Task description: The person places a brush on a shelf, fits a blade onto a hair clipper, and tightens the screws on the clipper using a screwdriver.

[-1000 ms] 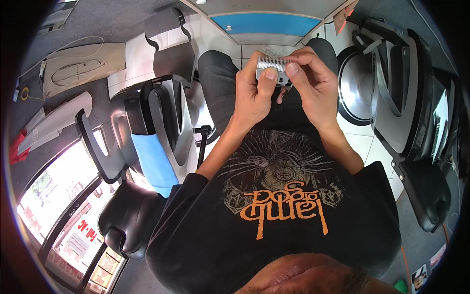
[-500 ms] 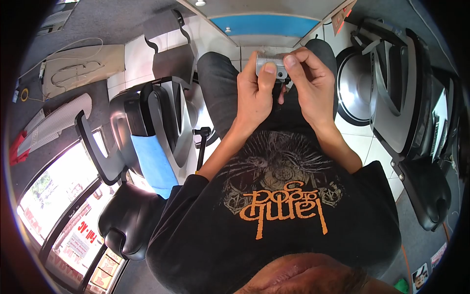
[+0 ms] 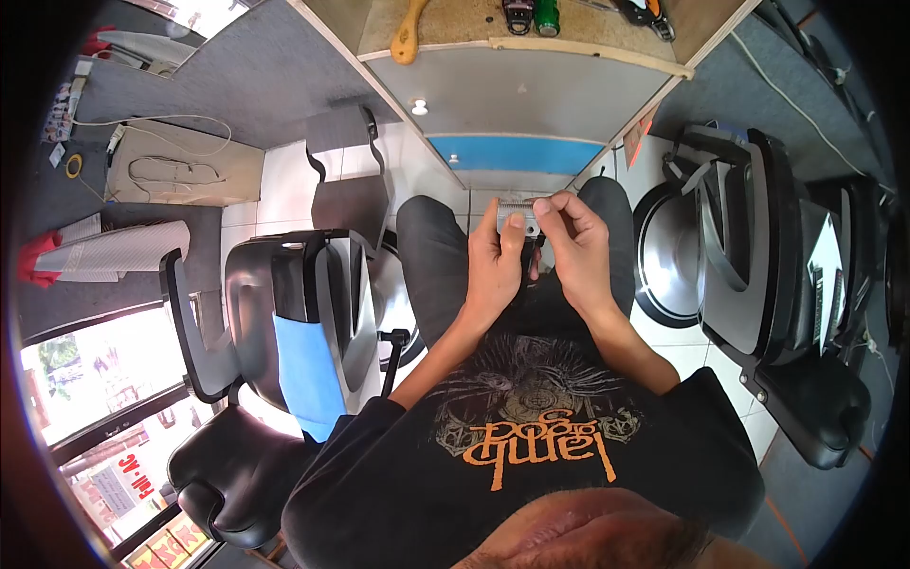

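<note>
Over my lap, between my knees, my left hand is closed around a hair clipper. Its silver toothed blade points away from me, and the left thumb lies across the blade's face. My right hand is closed too, thumb and fingertips pinching at the blade's right corner. Whether something small sits between those fingertips I cannot tell. Most of the clipper's dark body is hidden by the hands.
Ahead stands a wooden cabinet with a blue drawer; a wooden-handled brush and a green can sit on its top. Black barber chairs flank me, the left one with a blue cloth over it.
My view has tilted up, so the cabinet top now shows and the hands appear lower. Both hands keep their hold on the clipper, the right fingertips still at the blade's corner.
</note>
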A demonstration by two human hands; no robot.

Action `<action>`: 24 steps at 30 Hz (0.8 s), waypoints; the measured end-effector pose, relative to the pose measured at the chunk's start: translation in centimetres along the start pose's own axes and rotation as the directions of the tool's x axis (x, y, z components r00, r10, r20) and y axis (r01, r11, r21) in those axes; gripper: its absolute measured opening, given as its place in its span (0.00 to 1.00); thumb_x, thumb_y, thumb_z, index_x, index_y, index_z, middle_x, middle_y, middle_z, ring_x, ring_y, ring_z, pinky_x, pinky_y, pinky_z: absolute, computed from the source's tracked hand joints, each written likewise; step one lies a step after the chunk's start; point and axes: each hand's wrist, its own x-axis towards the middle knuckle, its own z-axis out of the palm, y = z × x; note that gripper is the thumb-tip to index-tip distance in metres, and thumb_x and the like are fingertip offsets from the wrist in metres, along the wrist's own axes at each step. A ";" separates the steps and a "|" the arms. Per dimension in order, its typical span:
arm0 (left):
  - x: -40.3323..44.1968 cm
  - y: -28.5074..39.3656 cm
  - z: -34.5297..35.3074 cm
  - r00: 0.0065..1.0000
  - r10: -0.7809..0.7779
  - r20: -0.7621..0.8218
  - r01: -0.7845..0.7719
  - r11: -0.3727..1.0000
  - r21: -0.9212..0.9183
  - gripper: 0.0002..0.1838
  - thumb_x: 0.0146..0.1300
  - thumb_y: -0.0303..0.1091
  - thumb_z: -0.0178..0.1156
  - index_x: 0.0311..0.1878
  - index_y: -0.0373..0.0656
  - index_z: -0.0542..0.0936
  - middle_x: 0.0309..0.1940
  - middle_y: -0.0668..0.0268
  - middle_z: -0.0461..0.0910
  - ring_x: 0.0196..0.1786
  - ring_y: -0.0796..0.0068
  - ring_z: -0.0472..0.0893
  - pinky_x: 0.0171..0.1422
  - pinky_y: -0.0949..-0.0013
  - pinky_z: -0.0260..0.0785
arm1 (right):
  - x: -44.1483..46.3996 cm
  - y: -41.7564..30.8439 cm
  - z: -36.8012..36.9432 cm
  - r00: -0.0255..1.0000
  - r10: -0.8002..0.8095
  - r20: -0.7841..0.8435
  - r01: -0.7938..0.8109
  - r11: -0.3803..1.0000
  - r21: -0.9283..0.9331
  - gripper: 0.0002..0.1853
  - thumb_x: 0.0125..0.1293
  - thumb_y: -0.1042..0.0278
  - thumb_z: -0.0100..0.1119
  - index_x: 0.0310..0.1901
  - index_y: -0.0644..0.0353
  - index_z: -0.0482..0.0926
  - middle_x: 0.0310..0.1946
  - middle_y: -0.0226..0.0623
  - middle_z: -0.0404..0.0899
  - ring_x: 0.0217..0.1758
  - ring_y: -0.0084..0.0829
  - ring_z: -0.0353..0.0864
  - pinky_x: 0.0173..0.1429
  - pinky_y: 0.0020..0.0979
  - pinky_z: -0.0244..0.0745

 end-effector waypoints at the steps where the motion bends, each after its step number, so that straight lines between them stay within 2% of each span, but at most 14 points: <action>1: 0.0 -0.3 -0.2 0.999 -0.033 0.000 0.033 0.999 -0.029 0.19 0.84 0.42 0.51 0.56 0.32 0.75 0.26 0.64 0.80 0.21 0.79 0.77 0.23 0.72 0.69 | 0.3 0.2 -0.2 0.999 -0.048 0.013 0.049 0.996 -0.080 0.13 0.80 0.62 0.62 0.40 0.63 0.81 0.24 0.22 0.73 0.22 0.13 0.71 0.26 0.21 0.67; 3: 0.1 -0.7 -0.7 0.995 -0.101 0.003 0.101 0.991 -0.088 0.20 0.84 0.43 0.51 0.57 0.30 0.75 0.25 0.63 0.79 0.21 0.78 0.77 0.23 0.71 0.69 | 1.4 0.9 -0.9 0.989 -0.139 0.048 0.147 0.961 -0.236 0.13 0.80 0.61 0.63 0.42 0.65 0.82 0.25 0.21 0.73 0.27 0.14 0.71 0.31 0.20 0.67; 6: 0.2 -1.3 -1.3 0.994 -0.108 -0.026 0.105 0.987 -0.121 0.24 0.84 0.45 0.51 0.60 0.26 0.73 0.24 0.63 0.79 0.21 0.78 0.78 0.24 0.71 0.70 | 5.0 -1.6 -0.1 0.898 -0.439 -0.002 0.410 0.841 -0.354 0.13 0.78 0.60 0.65 0.43 0.65 0.84 0.25 0.23 0.72 0.32 0.17 0.71 0.38 0.24 0.67; 8: 0.1 -1.5 -1.6 0.993 -0.114 -0.038 0.109 0.989 -0.100 0.20 0.85 0.46 0.48 0.53 0.33 0.73 0.24 0.62 0.79 0.19 0.75 0.78 0.23 0.70 0.70 | 8.6 -5.3 -0.4 0.726 -0.672 0.145 0.584 0.490 -0.647 0.12 0.76 0.61 0.68 0.42 0.64 0.86 0.26 0.28 0.72 0.32 0.22 0.71 0.39 0.28 0.70; 9: 0.0 -1.4 -1.7 0.992 -0.116 -0.044 0.112 0.990 -0.088 0.19 0.85 0.46 0.46 0.50 0.37 0.74 0.24 0.61 0.80 0.18 0.73 0.78 0.22 0.70 0.70 | 10.0 -7.4 0.5 0.648 -0.733 0.205 0.649 0.392 -0.652 0.12 0.74 0.60 0.69 0.42 0.63 0.87 0.28 0.30 0.73 0.33 0.23 0.72 0.40 0.29 0.70; 10: -0.1 -1.2 -1.9 0.991 -0.128 -0.031 0.124 0.987 -0.105 0.30 0.84 0.48 0.51 0.64 0.21 0.69 0.23 0.67 0.75 0.22 0.77 0.78 0.24 0.70 0.72 | 11.6 -9.1 1.3 0.561 -0.784 0.266 0.706 0.285 -0.648 0.12 0.73 0.60 0.69 0.41 0.62 0.88 0.30 0.31 0.74 0.34 0.24 0.73 0.41 0.30 0.70; 12: -0.6 -1.3 -2.0 0.993 -0.117 -0.035 0.112 0.987 -0.111 0.29 0.84 0.47 0.51 0.64 0.22 0.69 0.23 0.67 0.74 0.22 0.77 0.78 0.24 0.70 0.71 | 17.2 -10.9 1.8 0.252 -0.819 0.515 0.748 -0.173 -0.641 0.12 0.72 0.59 0.70 0.44 0.61 0.89 0.34 0.31 0.79 0.39 0.26 0.78 0.44 0.31 0.71; 15: -1.1 -1.1 -2.1 0.996 -0.083 -0.025 0.080 0.990 -0.120 0.27 0.85 0.47 0.51 0.63 0.26 0.71 0.24 0.67 0.74 0.23 0.78 0.78 0.24 0.70 0.71 | 17.1 -14.0 5.1 0.368 -0.672 0.642 0.665 -0.293 -0.687 0.08 0.67 0.65 0.67 0.40 0.61 0.87 0.38 0.38 0.80 0.49 0.43 0.79 0.53 0.46 0.71; 16: -1.3 -1.0 -2.1 0.997 -0.072 -0.020 0.069 0.990 -0.124 0.26 0.85 0.47 0.51 0.63 0.28 0.72 0.25 0.67 0.75 0.23 0.78 0.78 0.24 0.70 0.71 | 18.5 -13.7 5.1 0.415 -0.613 0.672 0.676 -0.287 -0.679 0.08 0.66 0.66 0.67 0.40 0.60 0.88 0.44 0.38 0.78 0.54 0.41 0.75 0.57 0.45 0.69; 19: -1.7 -0.8 -2.3 0.996 -0.078 -0.046 0.072 0.990 -0.125 0.22 0.85 0.47 0.50 0.58 0.32 0.74 0.24 0.66 0.76 0.22 0.78 0.78 0.24 0.71 0.70 | 20.1 -13.6 5.2 0.441 -0.577 0.688 0.603 -0.377 -0.703 0.07 0.66 0.67 0.66 0.39 0.59 0.89 0.42 0.38 0.79 0.53 0.42 0.76 0.57 0.46 0.70; 24: -1.8 -1.1 -2.8 0.996 -0.077 -0.048 0.070 0.989 -0.127 0.21 0.85 0.47 0.50 0.54 0.34 0.74 0.24 0.65 0.78 0.20 0.78 0.77 0.23 0.71 0.70 | 20.1 -14.1 4.9 0.469 -0.542 0.698 0.597 -0.388 -0.702 0.08 0.65 0.65 0.66 0.37 0.59 0.90 0.41 0.38 0.79 0.53 0.43 0.76 0.60 0.46 0.70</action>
